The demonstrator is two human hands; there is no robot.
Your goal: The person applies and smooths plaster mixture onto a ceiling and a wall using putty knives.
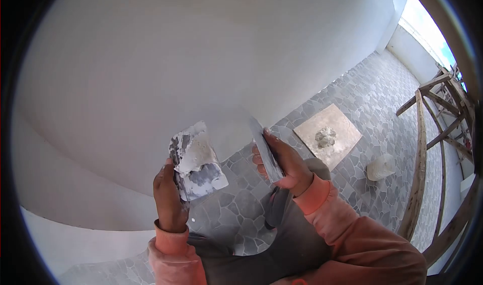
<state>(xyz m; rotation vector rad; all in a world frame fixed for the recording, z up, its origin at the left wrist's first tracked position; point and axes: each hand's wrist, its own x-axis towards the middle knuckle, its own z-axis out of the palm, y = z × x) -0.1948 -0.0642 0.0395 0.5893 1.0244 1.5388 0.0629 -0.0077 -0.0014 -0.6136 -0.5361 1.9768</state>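
Holding paste-smeared plate [204, 176] left, probably trowel [267, 153] right

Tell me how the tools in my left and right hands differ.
In the left hand, the broad flat plate carries thick white paste; in the right hand, the long grey blade shows no such heap. The plate's wide face shows; the blade is seen nearly edge-on. Both are flat.

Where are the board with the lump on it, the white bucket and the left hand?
board [308, 128]: head view, bare left part
bucket [385, 167]: head view, side
left hand [168, 197]: head view, back
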